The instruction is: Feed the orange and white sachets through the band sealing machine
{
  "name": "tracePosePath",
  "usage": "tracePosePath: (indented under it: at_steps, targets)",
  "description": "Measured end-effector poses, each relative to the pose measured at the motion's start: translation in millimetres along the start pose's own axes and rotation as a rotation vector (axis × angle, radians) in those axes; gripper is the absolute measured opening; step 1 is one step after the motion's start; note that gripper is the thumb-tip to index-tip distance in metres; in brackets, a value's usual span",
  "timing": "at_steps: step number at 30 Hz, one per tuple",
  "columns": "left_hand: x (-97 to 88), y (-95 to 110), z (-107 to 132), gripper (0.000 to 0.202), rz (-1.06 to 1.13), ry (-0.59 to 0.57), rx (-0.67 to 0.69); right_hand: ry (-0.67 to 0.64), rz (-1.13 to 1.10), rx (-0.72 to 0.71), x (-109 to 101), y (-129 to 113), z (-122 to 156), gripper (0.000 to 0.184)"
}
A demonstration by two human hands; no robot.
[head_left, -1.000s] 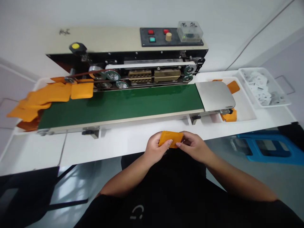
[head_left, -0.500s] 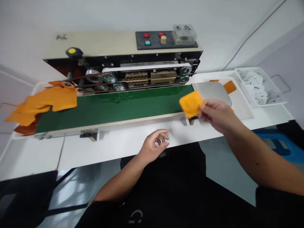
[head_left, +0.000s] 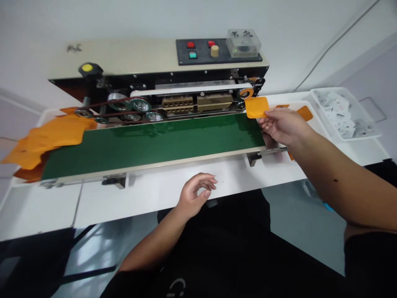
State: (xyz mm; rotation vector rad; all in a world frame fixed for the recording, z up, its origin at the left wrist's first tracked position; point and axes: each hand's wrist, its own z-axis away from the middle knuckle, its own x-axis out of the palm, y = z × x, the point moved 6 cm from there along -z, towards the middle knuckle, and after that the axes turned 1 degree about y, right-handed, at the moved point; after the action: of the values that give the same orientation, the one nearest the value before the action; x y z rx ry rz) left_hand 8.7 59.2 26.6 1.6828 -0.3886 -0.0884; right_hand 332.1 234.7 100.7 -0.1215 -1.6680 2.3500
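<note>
Pinched by one edge in my right hand (head_left: 283, 124) is a small orange pouch (head_left: 257, 107), held at the right end of the band sealing machine (head_left: 124, 62), close by its pulleys (head_left: 245, 93). Below the pouch runs the green conveyor belt (head_left: 155, 140). My left hand (head_left: 197, 192) hovers over the front edge of the white table (head_left: 161, 180), fingers curled but apart, with nothing in it. At the belt's left end, orange pouches (head_left: 56, 134) lie heaped in a white tray.
A white tray (head_left: 319, 124) with more orange pouches sits right of the belt. Beside it stands a clear bin (head_left: 344, 114) of small white packets. The control panel (head_left: 203, 58) has red and green switches, a knob and a clear box (head_left: 243, 43).
My right hand has raised the orange pouch from above the belt's front right side up and back to the machine's right-hand pulleys. My left hand has barely moved.
</note>
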Motion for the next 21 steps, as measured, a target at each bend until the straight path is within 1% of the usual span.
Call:
tracePosePath:
  at_steps: [5,9,11,13,15,17,19,21]
  targets:
    - [-3.3,-4,-1,0.047,-0.005,-0.007,0.016,-0.006,0.018,0.055,11,-2,0,0.019]
    - [-4.6,-5,-1,0.047,-0.009,-0.014,0.029,-0.085,0.051,0.043,17,-4,11,0.012]
    - [-5.6,-5,-1,0.049,-0.015,-0.01,0.025,-0.116,0.082,0.049,13,-5,22,0.011]
    - [-6.4,-6,-1,0.05,-0.016,-0.007,0.034,-0.12,0.095,0.061,2,-6,32,0.01]
    - [-7.0,-6,-1,0.05,-0.014,-0.007,0.053,-0.095,0.087,0.043,-19,-9,38,0.012]
    - [-7.1,-6,0,0.048,-0.013,-0.008,0.063,-0.006,0.097,-0.032,-51,-15,36,0.014]
    - [-6.7,-7,1,0.046,-0.014,-0.009,0.061,0.179,0.17,-0.141,-96,-21,29,0.012]
    - [-5.5,-6,2,0.046,-0.019,-0.014,0.054,0.412,0.322,-0.223,-145,-23,22,0.011]
